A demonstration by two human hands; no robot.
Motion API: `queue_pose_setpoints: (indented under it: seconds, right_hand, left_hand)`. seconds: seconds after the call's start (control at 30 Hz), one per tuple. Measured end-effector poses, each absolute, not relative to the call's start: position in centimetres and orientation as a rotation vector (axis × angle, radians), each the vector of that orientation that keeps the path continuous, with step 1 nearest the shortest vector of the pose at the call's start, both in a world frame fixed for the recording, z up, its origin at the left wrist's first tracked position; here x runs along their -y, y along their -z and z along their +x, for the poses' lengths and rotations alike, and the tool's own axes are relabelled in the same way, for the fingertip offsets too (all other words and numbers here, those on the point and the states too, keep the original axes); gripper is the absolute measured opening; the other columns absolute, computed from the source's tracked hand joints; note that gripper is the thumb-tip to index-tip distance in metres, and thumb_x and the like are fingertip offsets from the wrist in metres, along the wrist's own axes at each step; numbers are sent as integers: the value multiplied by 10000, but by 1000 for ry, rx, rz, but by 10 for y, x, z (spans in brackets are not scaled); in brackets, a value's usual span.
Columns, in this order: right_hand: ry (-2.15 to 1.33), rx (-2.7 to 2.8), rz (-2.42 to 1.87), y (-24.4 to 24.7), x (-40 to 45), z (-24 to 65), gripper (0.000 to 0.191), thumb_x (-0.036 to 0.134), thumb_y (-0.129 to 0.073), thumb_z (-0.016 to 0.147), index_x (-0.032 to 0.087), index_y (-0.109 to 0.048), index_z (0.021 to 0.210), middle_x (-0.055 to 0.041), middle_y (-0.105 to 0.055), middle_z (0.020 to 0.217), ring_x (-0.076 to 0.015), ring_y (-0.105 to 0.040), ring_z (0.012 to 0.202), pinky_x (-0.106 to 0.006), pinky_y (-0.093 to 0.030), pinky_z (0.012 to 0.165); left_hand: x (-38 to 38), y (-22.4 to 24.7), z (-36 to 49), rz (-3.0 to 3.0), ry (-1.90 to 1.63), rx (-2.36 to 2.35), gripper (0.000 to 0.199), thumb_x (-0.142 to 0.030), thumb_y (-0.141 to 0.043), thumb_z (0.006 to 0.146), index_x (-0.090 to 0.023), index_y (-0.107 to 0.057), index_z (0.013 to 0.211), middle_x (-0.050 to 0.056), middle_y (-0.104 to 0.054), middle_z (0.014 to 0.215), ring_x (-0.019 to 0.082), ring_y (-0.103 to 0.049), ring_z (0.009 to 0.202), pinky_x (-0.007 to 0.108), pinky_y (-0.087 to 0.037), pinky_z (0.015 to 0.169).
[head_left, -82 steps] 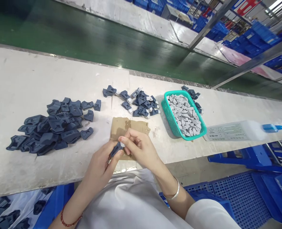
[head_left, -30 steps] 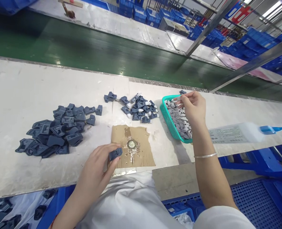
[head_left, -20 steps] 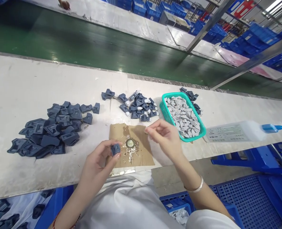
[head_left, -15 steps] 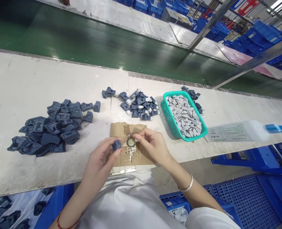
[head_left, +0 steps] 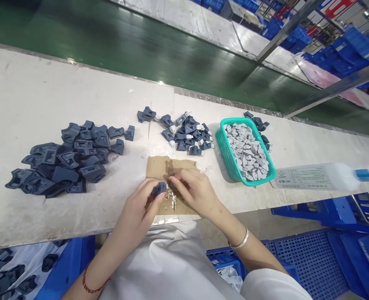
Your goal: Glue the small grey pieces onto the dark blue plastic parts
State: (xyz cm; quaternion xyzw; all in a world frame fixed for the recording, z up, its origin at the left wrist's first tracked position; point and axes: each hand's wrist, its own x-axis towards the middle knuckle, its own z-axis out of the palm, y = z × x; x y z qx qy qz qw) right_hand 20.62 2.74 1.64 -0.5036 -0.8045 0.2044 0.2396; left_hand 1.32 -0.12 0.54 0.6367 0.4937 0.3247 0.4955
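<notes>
My left hand pinches a small dark blue-grey plastic part between thumb and fingers, over the left side of a brown cardboard piece. Close beside it, the fingertips of my right hand are pressed together above the wet, shiny patch on the cardboard. Whatever they hold is too small or too covered to make out. The round metal cap on the cardboard is mostly hidden by my right fingers.
Loose dark parts lie heaped at left. Behind the cardboard sits a smaller pile of dark parts, many with pale tips. A green basket holds pale grey pieces. At right lies a white bottle. A green conveyor belt runs behind.
My right fingertips have moved over the round cap, covering it. The dark part in my left hand is now closer to them and turned somewhat. The view has shifted slightly.
</notes>
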Motion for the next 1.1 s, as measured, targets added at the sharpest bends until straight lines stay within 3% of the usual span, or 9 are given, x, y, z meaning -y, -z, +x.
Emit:
queue_pose_setpoints:
  seconds: [0.2,0.4,0.53,1.1]
  right_hand:
    - [-683,2119,-1386,-19,-25,205,285,272,-515,1030,200,-565,759,-14,-607,684,-150,-548,637,-265,-407,634]
    - [-1158,1438,-1472,-26,-25,203,351,400,-637,941,198,-548,668,58,-454,529,-98,-387,488,-233,-311,487]
    - [-1312,1225,-1383,-34,-24,196,370,425,-683,901,190,-561,643,56,-487,491,-85,-382,452,-229,-309,469]
    - [-1251,1340,-1415,-38,-16,180,359,375,-650,934,196,-530,648,61,-438,521,-94,-378,497,-239,-308,488]
  left_hand:
    - [2,-5,12,1553,-801,-1177,163,-256,-472,1028,-254,-583,1148,-1,-631,1114,124,-603,951,219,-465,811]
    - [3,-8,9,1658,-831,-1110,131,-208,-449,1023,-229,-545,1109,12,-629,1065,136,-608,977,229,-463,854]
    - [2,-9,10,1719,-775,-1122,135,-200,-441,1023,-229,-530,1119,11,-638,1040,144,-622,944,238,-473,815]
    - [3,-5,11,1806,-786,-1117,184,-231,-433,1036,-219,-520,1199,46,-649,1127,177,-648,1068,269,-504,888]
